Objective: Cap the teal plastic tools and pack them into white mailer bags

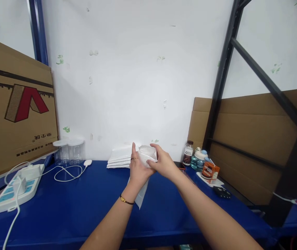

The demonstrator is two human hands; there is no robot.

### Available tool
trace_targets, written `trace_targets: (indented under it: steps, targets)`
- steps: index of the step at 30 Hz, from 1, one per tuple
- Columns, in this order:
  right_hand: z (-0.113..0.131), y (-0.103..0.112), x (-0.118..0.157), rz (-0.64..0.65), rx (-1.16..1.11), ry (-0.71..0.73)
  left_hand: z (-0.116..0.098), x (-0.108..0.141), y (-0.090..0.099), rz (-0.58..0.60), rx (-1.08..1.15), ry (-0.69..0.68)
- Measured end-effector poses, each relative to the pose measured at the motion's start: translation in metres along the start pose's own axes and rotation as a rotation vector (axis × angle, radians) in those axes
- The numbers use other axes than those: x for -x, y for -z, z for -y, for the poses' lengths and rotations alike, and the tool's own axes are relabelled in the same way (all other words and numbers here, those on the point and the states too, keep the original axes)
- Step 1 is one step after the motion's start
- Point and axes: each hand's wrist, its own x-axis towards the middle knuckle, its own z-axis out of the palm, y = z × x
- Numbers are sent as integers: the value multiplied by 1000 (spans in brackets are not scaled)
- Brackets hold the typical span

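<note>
A small bundle wrapped in thin white material (147, 153) is held up between both hands above the blue table. My left hand (138, 172) supports it from below and the left, index finger pointing up, a ring and a dark bracelet showing. Around its right side curl the thumb and fingers of my right hand (164, 162). A loose white strip (141, 195) hangs below the hands. What lies inside the wrapping is hidden. Just behind, at the wall, rests a stack of folded white sheets (119, 157).
Left on the blue table (85, 205): a power strip (20, 187), a white cable and two clear lidded jars (75, 151). Right: a brown bottle (188, 153), a blue-lidded container (198, 159), an orange box (210, 171) and a black object (221, 192). Cardboard and metal posts flank both sides.
</note>
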Motion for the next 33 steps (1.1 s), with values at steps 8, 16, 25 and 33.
trace_targets:
  steps: [8,16,25,33]
  targets:
    - [-31,-1,-1,-47,-247,196,24,-19,30,256,373,134]
    - [-34,-2,7,30,-254,251,22,-20,39,311,373,115]
    - [-26,1,2,-13,-137,194,-2,-30,46,438,147,68]
    - [-34,13,4,136,-154,139,1,-31,50,477,-109,21]
